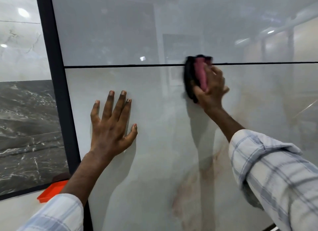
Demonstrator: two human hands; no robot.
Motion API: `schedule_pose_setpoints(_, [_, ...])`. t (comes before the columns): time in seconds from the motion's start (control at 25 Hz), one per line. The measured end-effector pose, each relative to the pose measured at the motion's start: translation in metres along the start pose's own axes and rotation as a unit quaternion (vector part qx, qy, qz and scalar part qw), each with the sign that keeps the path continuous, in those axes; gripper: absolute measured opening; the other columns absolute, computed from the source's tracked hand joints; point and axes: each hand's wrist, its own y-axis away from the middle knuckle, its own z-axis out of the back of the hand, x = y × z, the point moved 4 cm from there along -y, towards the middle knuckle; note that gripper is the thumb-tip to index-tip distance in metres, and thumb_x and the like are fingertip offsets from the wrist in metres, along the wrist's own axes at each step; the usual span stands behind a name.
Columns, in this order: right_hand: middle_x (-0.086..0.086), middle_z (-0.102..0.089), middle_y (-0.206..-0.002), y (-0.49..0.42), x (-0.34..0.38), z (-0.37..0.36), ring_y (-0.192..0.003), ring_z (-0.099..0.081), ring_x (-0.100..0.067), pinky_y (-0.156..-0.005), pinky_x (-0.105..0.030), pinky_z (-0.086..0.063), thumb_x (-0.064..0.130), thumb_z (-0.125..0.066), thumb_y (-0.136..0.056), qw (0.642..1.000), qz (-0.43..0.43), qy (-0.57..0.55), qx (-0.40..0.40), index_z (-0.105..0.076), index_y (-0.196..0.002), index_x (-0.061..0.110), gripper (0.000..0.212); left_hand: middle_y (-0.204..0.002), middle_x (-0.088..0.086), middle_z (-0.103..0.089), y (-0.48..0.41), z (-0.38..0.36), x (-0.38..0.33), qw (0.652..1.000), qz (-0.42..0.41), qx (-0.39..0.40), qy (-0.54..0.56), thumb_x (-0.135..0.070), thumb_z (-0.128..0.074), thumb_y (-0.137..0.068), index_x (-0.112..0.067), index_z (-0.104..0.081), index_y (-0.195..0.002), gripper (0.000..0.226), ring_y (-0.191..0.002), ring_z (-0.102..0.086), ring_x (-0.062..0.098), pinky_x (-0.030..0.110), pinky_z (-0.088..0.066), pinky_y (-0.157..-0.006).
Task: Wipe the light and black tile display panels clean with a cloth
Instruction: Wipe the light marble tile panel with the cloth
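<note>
The light tile display panel (154,153) fills most of the view, standing upright in a black frame (56,79), with the black marble panel (25,127) beyond that frame on the left, well apart from both hands. The left hand (110,125) lies flat on the lower light tile with its fingers straight and spread, probably to brace the person or steady the panel. The right hand (211,89) grips a bunched black and pink cloth (192,76) and presses it on the dark joint (120,65) between the upper and lower tiles, likely so the wipe covers the seam. An orange tray (49,191) sits low at the left.
</note>
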Motion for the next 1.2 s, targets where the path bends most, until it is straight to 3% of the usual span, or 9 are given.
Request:
schedule_pose_setpoints(0.12, [-0.005,-0.041,-0.149,0.01,-0.043,0.011,-0.132,-0.045,-0.034,-0.102,-0.048,-0.03,0.052,-0.058,-0.078,0.971,-0.237,-0.002,-0.039,-0.045,-0.15,0.029,0.076,-0.173,0.014,-0.016,-0.002,0.004,-0.002,1.0,-0.005,0.003,0.025,-0.047,-0.048,-0.098,-0.007,-0.03,-0.163,0.078,-0.16,-0.014,0.036,0.064,-0.013,-0.124])
schedule_pose_setpoints(0.24, [-0.011,-0.04,-0.151,0.006,-0.006,0.003,-0.131,-0.043,-0.038,-0.104,-0.049,-0.03,0.048,-0.05,-0.078,0.973,-0.227,0.014,-0.034,-0.042,-0.152,0.022,0.079,-0.174,0.014,-0.013,0.0,0.026,0.012,0.998,0.004,-0.012,0.067,-0.05,-0.049,-0.095,-0.011,-0.033,-0.162,0.079,-0.161,-0.012,0.033,0.062,-0.011,-0.122])
schedule_pose_setpoints(0.44, [-0.012,-0.046,-0.148,0.027,0.15,-0.039,-0.122,-0.047,-0.036,-0.091,-0.045,-0.033,0.045,-0.053,-0.073,0.998,0.048,0.026,-0.005,-0.045,-0.152,0.019,0.083,-0.174,0.019,0.003,0.043,0.049,0.092,0.98,0.184,-0.019,0.07,-0.053,-0.04,-0.1,-0.016,-0.014,-0.167,0.081,-0.16,0.003,0.038,0.068,-0.007,-0.122])
schedule_pose_setpoints(0.56, [-0.008,-0.05,-0.146,0.043,0.188,-0.048,-0.119,-0.05,-0.033,-0.085,-0.044,-0.032,0.045,-0.057,-0.075,0.966,0.253,0.049,0.022,-0.048,-0.151,0.022,0.08,-0.172,0.023,-0.008,0.059,0.032,0.093,0.975,0.188,0.007,0.12,-0.05,-0.038,-0.105,-0.014,-0.014,-0.167,0.076,-0.148,-0.032,0.049,0.07,-0.032,-0.108])
schedule_pose_setpoints(0.68, [-0.003,-0.045,-0.151,0.03,0.151,-0.038,-0.125,-0.047,-0.029,-0.085,-0.043,-0.026,0.05,-0.058,-0.078,0.963,0.262,0.052,0.024,-0.044,-0.153,0.03,0.079,-0.168,0.025,-0.021,0.06,0.03,0.089,0.956,0.222,-0.001,0.193,-0.049,-0.04,-0.106,-0.02,-0.015,-0.167,0.072,-0.138,-0.043,0.05,0.067,-0.04,-0.104])
schedule_pose_setpoints(0.8, [-0.002,-0.043,-0.151,0.016,0.112,-0.028,-0.127,-0.046,-0.03,-0.088,-0.042,-0.026,0.05,-0.059,-0.08,0.987,0.153,0.047,0.005,-0.042,-0.153,0.031,0.077,-0.168,0.022,-0.023,0.063,0.034,0.088,0.932,0.256,0.004,0.258,-0.052,-0.041,-0.105,-0.035,-0.011,-0.167,0.071,-0.149,-0.034,0.046,0.064,-0.042,-0.109])
schedule_pose_setpoints(0.96, [-0.013,-0.045,-0.149,0.031,0.16,-0.043,-0.119,-0.047,-0.037,-0.089,-0.045,-0.032,0.047,-0.053,-0.077,0.996,0.064,0.052,-0.022,-0.044,-0.152,0.021,0.081,-0.169,0.014,-0.025,0.068,0.035,0.085,0.913,0.268,0.01,0.308,-0.055,-0.041,-0.103,-0.053,-0.006,-0.161,0.068,-0.154,-0.028,0.024,0.049,-0.039,-0.112])
schedule_pose_setpoints(1.04, [-0.015,-0.049,-0.147,0.056,0.204,-0.058,-0.118,-0.049,-0.036,-0.086,-0.044,-0.032,0.047,-0.057,-0.076,0.985,0.169,0.046,0.001,-0.047,-0.151,0.018,0.081,-0.168,0.005,-0.029,0.076,0.034,0.087,0.911,0.264,0.005,0.318,-0.055,-0.041,-0.102,-0.059,-0.007,-0.159,0.066,-0.149,-0.027,0.003,0.039,-0.036,-0.114])
schedule_pose_setpoints(1.2, [-0.006,-0.056,-0.144,0.077,0.228,-0.059,-0.118,-0.057,-0.032,-0.085,-0.047,-0.031,0.049,-0.064,-0.081,0.904,0.423,0.052,0.019,-0.052,-0.15,0.022,0.074,-0.161,-0.016,-0.031,0.093,0.033,0.091,0.9,0.273,0.028,0.338,-0.055,-0.044,-0.1,-0.059,-0.013,-0.159,0.067,-0.141,-0.027,-0.019,0.03,-0.038,-0.109])
